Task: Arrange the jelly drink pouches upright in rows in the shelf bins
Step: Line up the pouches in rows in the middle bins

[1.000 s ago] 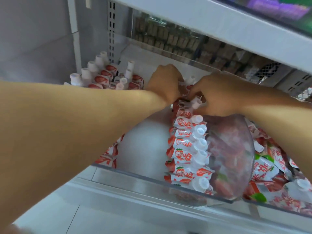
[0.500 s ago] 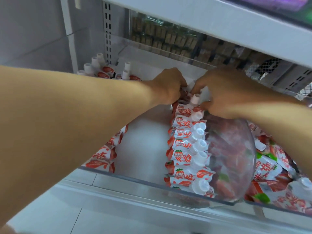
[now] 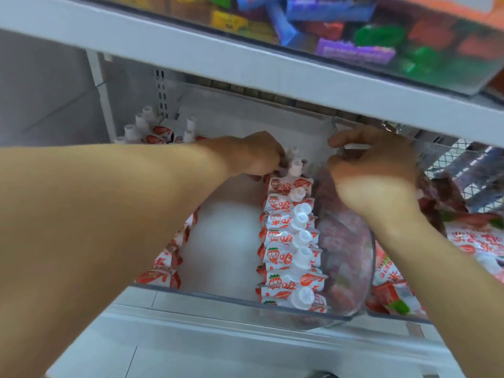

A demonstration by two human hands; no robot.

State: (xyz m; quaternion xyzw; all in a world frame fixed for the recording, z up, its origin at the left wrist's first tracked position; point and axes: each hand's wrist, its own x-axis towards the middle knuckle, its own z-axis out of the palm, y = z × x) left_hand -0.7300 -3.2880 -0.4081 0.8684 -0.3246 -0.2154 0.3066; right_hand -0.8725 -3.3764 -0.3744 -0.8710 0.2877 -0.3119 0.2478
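A row of red-and-white strawberry jelly drink pouches with white caps stands upright, running from the clear front wall of the shelf bin toward the back. It leans against a curved clear divider. My left hand reaches in from the left and grips the rearmost pouches of this row. The far top edge of the divider is pinched by my right hand. More upright pouches stand at the bin's back left, and others show under my left forearm.
Loose pouches lie flat in the bin right of the divider. A grey shelf board hangs low overhead, carrying a clear bin of colourful sweets. Wire mesh is at the back right. White bin floor shows between the rows.
My right hand has left the pouch caps and taken hold of the divider's top edge. My left hand stays at the row's back end. The view has tilted upward.
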